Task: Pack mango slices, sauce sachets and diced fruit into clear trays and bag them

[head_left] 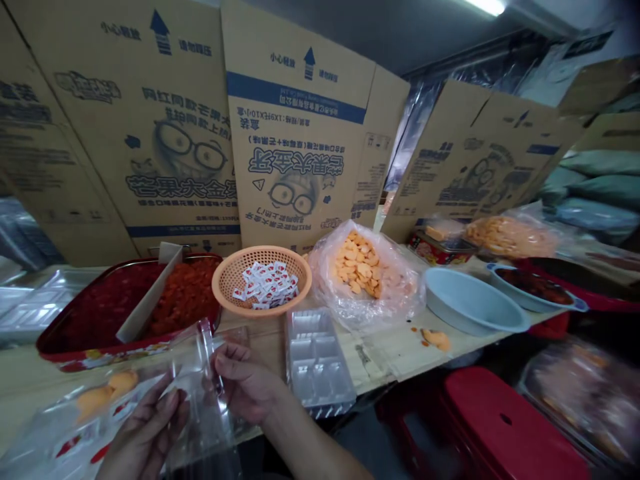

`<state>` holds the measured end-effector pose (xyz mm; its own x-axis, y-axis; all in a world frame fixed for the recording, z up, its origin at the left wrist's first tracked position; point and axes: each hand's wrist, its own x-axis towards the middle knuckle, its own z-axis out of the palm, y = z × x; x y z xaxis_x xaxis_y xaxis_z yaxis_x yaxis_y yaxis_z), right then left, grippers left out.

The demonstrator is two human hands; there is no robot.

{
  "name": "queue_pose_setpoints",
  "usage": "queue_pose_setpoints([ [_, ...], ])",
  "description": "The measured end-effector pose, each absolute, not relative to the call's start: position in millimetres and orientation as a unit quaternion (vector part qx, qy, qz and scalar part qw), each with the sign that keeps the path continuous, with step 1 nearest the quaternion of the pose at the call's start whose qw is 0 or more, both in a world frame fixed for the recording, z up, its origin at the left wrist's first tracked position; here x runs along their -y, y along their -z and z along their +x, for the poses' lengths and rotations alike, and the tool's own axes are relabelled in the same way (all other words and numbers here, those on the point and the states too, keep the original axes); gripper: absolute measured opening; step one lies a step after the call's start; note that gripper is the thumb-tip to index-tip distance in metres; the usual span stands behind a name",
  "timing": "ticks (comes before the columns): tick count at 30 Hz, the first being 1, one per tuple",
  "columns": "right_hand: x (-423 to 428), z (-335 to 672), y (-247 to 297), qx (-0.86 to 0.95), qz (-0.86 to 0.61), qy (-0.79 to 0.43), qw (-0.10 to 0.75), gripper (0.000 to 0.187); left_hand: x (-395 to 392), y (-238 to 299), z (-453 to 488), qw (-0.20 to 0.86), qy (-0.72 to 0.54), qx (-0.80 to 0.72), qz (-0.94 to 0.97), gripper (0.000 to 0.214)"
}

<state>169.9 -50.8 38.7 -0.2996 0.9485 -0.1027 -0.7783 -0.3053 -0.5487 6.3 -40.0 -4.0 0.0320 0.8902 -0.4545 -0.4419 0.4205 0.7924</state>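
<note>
1. Pinching a clear plastic bag between both hands, the person is holding it up at the front of the tabletop, right at the fingers, its thin, glossy film creasing and catching the light.
2. Closing narrowly on the film, the right hand's fingers are gripping the bag's upper part, while the left hand's fingers are curling in against its lower side. The right hand is sitting higher, the left hand lower.
3. Lying just beside the left hand, a printed plastic bag is showing two rounded orange pieces through its film.
4. Sitting beyond the hands, a red metal tray is carrying dark red pieces and chunky red-orange cubes, split by a cardboard divider.
5. Standing to its right, a round orange plastic basket is holding white sachets in its woven-looking mesh.
6. Resting nearer the right hand, a clear compartmented plastic tray is lying flat, and a crumpled bag is spilling open around orange discs.
7. Rounding out the far right, a smooth pale blue basin is sitting beside a scatter of orange crumbs, with corrugated cardboard cartons standing behind everything.
</note>
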Motion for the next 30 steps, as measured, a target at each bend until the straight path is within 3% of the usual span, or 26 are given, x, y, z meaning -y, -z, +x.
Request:
queue_pose_setpoints([
  [14, 55, 167, -38, 0.185, -0.188, -0.793, 0.548, 0.029, 44, 3, 14, 0.71, -0.51, -0.435, 0.218, 0.046],
  [23, 52, 169, -38, 0.296, -0.315, -0.696, 0.574, 0.021, 46, -2, 3, 0.691, -0.522, -0.452, 0.213, 0.052],
  [30, 54, 174, -40, 0.41, -0.334, -0.668, 0.524, 0.059, 49, -10, 0, 0.646, -0.527, -0.488, 0.259, 0.059],
])
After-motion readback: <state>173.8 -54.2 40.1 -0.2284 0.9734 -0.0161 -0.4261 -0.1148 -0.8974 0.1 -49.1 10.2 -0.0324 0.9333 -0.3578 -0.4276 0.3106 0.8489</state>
